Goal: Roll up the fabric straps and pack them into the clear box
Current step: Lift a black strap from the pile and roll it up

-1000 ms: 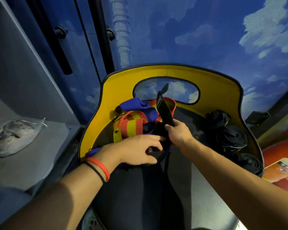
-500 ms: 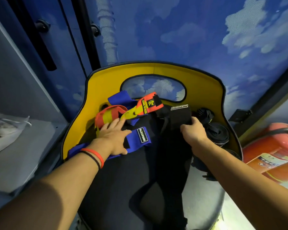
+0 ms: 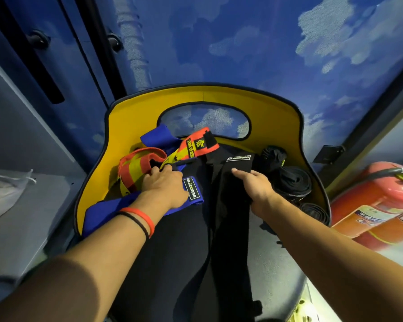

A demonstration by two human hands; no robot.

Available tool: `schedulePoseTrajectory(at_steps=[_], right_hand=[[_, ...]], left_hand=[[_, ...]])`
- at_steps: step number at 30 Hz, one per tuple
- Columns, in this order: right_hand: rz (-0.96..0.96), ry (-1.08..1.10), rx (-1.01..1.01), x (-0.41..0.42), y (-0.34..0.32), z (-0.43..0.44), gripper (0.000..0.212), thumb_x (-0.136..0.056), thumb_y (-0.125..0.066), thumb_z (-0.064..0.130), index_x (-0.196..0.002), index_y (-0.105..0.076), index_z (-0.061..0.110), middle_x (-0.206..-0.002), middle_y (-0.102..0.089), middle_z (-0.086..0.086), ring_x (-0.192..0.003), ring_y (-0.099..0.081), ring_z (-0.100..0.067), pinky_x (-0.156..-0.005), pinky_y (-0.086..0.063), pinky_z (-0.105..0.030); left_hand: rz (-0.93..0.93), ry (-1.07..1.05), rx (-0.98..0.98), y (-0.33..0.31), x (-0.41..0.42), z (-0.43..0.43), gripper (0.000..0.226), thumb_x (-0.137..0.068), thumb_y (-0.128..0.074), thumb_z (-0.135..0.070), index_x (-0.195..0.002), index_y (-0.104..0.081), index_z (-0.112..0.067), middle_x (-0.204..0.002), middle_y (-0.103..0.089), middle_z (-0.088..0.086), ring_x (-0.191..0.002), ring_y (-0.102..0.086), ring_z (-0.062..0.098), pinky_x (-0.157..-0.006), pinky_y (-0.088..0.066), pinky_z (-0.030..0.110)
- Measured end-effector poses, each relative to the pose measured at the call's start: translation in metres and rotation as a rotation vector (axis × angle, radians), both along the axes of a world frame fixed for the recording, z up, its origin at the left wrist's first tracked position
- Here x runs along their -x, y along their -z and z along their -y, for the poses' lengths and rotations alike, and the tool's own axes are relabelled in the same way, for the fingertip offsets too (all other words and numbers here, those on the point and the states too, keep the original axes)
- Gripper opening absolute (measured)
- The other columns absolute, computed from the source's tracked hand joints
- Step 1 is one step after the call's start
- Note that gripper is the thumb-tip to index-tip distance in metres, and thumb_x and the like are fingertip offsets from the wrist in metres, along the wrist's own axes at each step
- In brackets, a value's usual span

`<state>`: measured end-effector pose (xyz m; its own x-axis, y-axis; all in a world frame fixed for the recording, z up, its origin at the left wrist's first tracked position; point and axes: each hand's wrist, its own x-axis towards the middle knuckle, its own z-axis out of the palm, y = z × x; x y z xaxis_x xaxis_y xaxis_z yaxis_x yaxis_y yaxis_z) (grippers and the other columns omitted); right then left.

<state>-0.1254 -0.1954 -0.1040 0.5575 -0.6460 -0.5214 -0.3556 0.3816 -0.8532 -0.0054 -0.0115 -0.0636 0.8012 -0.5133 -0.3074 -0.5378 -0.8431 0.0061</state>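
Observation:
A long black strap (image 3: 233, 228) lies unrolled down the dark seat (image 3: 172, 263), its white-labelled end near the yellow seat back (image 3: 219, 98). My right hand (image 3: 254, 189) grips that strap's right edge just below the label, thumb on top. My left hand (image 3: 165, 184) rests flat on a blue strap (image 3: 193, 191), with its fingertips touching a red-and-yellow striped strap (image 3: 135, 168). Rolled black straps (image 3: 291, 182) sit at the seat's right side. No clear box is in view.
A red fire extinguisher (image 3: 382, 205) lies to the right of the seat. On the grey shelf (image 3: 33, 228) at the left sits a crumpled plastic bag (image 3: 0, 191). Behind the seat is a blue cloud-patterned wall.
The black strap, held upright a second ago, now lies flat down the seat. My left hand moved left onto the blue and striped straps. My right hand stays on the black strap.

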Motion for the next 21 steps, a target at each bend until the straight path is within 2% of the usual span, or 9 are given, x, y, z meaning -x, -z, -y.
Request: schedulePoseTrajectory(at_steps=[2, 3, 8, 10, 13, 15, 17, 19, 21], right_hand=[[0.023, -0.053, -0.046, 0.0, -0.022, -0.016, 0.033, -0.08, -0.081, 0.018, -0.111, -0.073, 0.009, -0.104, -0.077, -0.015, -0.095, -0.075, -0.037, -0.086, -0.061, -0.053], [0.02, -0.069, -0.043, -0.001, -0.028, -0.022, 0.026, -0.082, -0.077, 0.008, -0.107, -0.074, 0.006, -0.101, -0.077, -0.018, -0.095, -0.074, -0.038, -0.086, -0.061, -0.053], [0.028, -0.119, -0.02, 0.001, -0.033, -0.028, 0.029, -0.082, -0.064, -0.007, -0.106, -0.066, 0.009, -0.098, -0.073, -0.022, -0.086, -0.071, -0.036, -0.081, -0.061, -0.051], [0.041, -0.089, -0.005, 0.005, -0.033, -0.026, 0.035, -0.077, -0.063, -0.006, -0.107, -0.067, 0.013, -0.102, -0.073, -0.022, -0.092, -0.072, -0.039, -0.085, -0.06, -0.056], [0.142, -0.069, -0.035, 0.014, -0.039, -0.027, 0.042, -0.07, -0.058, -0.006, -0.105, -0.071, 0.014, -0.101, -0.073, -0.023, -0.089, -0.071, -0.04, -0.088, -0.055, -0.061], [0.195, -0.126, -0.053, 0.022, -0.049, -0.031, 0.048, -0.066, -0.057, -0.005, -0.106, -0.072, 0.014, -0.102, -0.072, -0.025, -0.089, -0.069, -0.038, -0.089, -0.055, -0.06], [0.201, -0.184, -0.054, 0.031, -0.059, -0.034, 0.05, -0.061, -0.056, -0.002, -0.106, -0.073, 0.014, -0.101, -0.071, -0.026, -0.088, -0.068, -0.039, -0.088, -0.055, -0.059], [0.149, -0.227, -0.022, 0.038, -0.068, -0.035, 0.053, -0.054, -0.058, 0.003, -0.104, -0.072, 0.011, -0.095, -0.07, -0.023, -0.085, -0.067, -0.04, -0.087, -0.055, -0.061], [0.094, -0.253, 0.014, 0.048, -0.076, -0.035, 0.049, -0.052, -0.057, 0.004, -0.099, -0.07, 0.006, -0.087, -0.067, -0.019, -0.08, -0.064, -0.037, -0.078, -0.055, -0.053]], left_hand=[[-0.038, 0.005, 0.044, 0.0, 0.001, 0.001, 0.06, -0.094, -0.06, -0.056, -0.146, -0.05, -0.028, -0.153, -0.039, 0.001, -0.139, -0.034, 0.035, -0.111, -0.038, 0.048], [-0.057, -0.002, 0.073, 0.0, 0.001, 0.001, 0.057, -0.094, -0.06, -0.055, -0.144, -0.052, -0.029, -0.153, -0.039, 0.001, -0.139, -0.033, 0.034, -0.112, -0.038, 0.048], [0.002, -0.035, 0.161, -0.001, -0.001, -0.008, 0.035, -0.097, -0.058, -0.051, -0.127, -0.066, -0.033, -0.15, -0.042, -0.003, -0.142, -0.028, 0.029, -0.112, -0.032, 0.045], [-0.009, -0.069, 0.265, -0.002, -0.001, -0.008, 0.028, -0.099, -0.056, -0.049, -0.109, -0.073, -0.029, -0.134, -0.056, -0.001, -0.133, -0.04, 0.029, -0.106, -0.039, 0.044], [-0.309, -0.241, 0.543, -0.009, 0.003, -0.001, 0.048, -0.101, -0.05, -0.055, -0.086, -0.071, -0.014, -0.089, -0.07, 0.006, -0.094, -0.066, 0.03, -0.083, -0.054, 0.039], [-0.66, -0.451, 0.757, -0.016, 0.01, 0.008, 0.052, -0.097, -0.051, -0.063, -0.103, -0.07, -0.015, -0.098, -0.076, 0.004, -0.09, -0.074, 0.026, -0.082, -0.059, 0.038], [-0.952, -0.584, 0.898, -0.018, 0.019, 0.015, 0.048, -0.093, -0.064, -0.058, -0.117, -0.068, -0.017, -0.108, -0.077, 0.003, -0.097, -0.075, 0.022, -0.08, -0.061, 0.035], [-1.037, -0.591, 0.985, -0.016, 0.023, 0.019, 0.039, -0.092, -0.073, -0.039, -0.12, -0.07, -0.012, -0.108, -0.078, 0.006, -0.097, -0.074, 0.02, -0.074, -0.059, 0.034], [-1.07, -0.579, 1.069, -0.016, 0.024, 0.019, 0.031, -0.093, -0.072, -0.017, -0.123, -0.065, -0.016, -0.117, -0.075, 0.01, -0.097, -0.074, 0.02, -0.07, -0.058, 0.033]])
